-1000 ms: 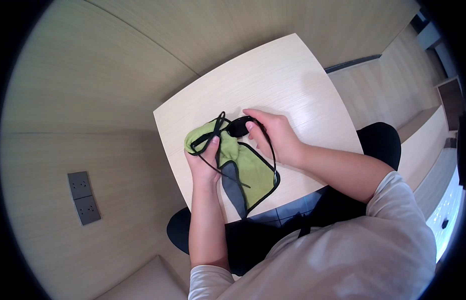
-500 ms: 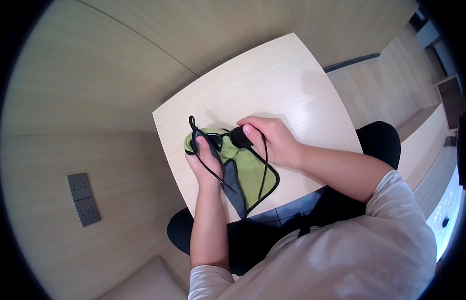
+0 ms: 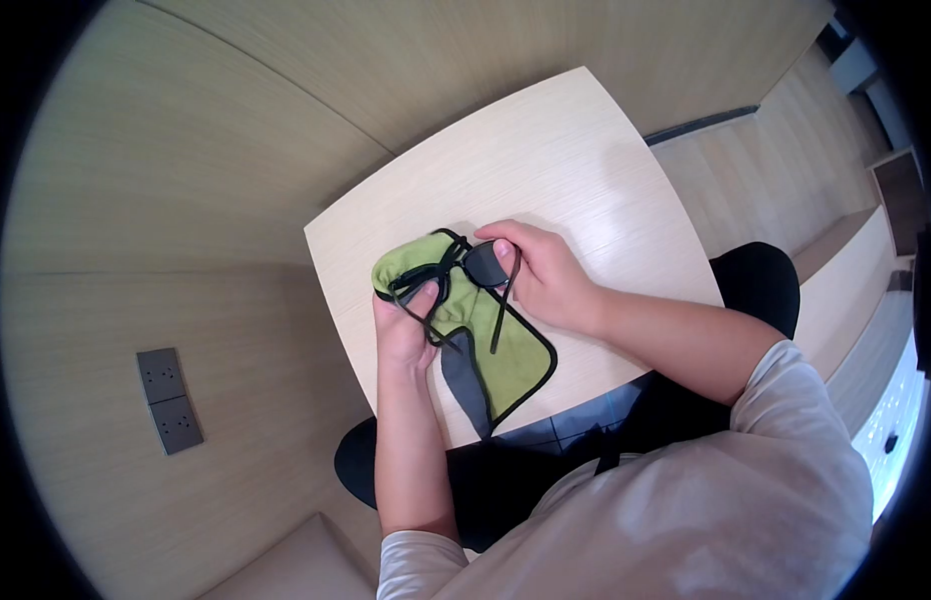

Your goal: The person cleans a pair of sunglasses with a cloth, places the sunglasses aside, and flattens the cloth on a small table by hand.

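Observation:
Black sunglasses point(image 3: 488, 266) with dark lenses are held between my hands above the table. My right hand point(image 3: 544, 272) pinches the lens end at the right, and one temple hangs down below its fingers. A green cloth point(image 3: 506, 355) with black edging and a grey patch is wrapped over the fingers of my left hand point(image 3: 406, 325). The left thumb presses on the other lens, with cloth behind it. The lower part of the cloth hangs toward the table's near edge.
The pale wooden table point(image 3: 526, 150) stands against a wood-panelled wall. Two grey power sockets point(image 3: 170, 400) are on the wall at the left. A beige seat point(image 3: 286, 565) shows at the bottom left, and my dark-clothed legs are under the table edge.
The sunglasses have turned, so both lenses now show more from the front. My left thumb has moved onto the lens with the cloth, and the green part of the cloth around it has spread upward.

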A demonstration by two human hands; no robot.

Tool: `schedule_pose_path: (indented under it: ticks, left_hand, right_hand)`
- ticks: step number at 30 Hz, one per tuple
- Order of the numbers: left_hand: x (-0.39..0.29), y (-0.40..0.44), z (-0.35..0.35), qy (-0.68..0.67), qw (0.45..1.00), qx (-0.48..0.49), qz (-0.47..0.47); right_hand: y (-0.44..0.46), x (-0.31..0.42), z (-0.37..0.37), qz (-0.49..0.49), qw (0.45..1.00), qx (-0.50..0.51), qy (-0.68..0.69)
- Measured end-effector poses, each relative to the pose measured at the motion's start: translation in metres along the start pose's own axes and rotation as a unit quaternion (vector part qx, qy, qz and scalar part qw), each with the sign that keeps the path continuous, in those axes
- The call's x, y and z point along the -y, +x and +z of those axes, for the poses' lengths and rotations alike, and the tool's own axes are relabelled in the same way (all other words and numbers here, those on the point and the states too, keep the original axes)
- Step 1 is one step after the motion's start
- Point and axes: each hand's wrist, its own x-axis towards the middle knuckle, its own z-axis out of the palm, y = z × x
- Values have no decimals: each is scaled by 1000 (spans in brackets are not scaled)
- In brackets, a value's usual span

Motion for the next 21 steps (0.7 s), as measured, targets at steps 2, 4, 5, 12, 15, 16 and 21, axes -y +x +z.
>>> schedule_pose_path:
  ticks: [2,4,5,12,15,16,21]
  left_hand:
    - [5,4,-7,29,999,15,8]
    - [7,3,-5,75,997,-3,33]
    - [7,3,-5,75,997,-3,32]
    - [13,2,-4,255,949,-86,167]
    - [12,1,1,198,961,-104,166]
    - [12,0,3,204,960,-99,163]
    - [28,7,-12,162,963,-126,172]
  right_hand:
    - [1,-3,-1,-32,999,6,-1]
    - [-2,0,-2,-36,999,25,-15]
    - [-3,2,-3,-40,998,45,-28]
    - [-1,6,0,-5,999,26,40]
    - [-1,5,0,-15,999,29,40]
    - [-1,6,0,-12,999,30,40]
    - [-1,5,1,-14,999,26,32]
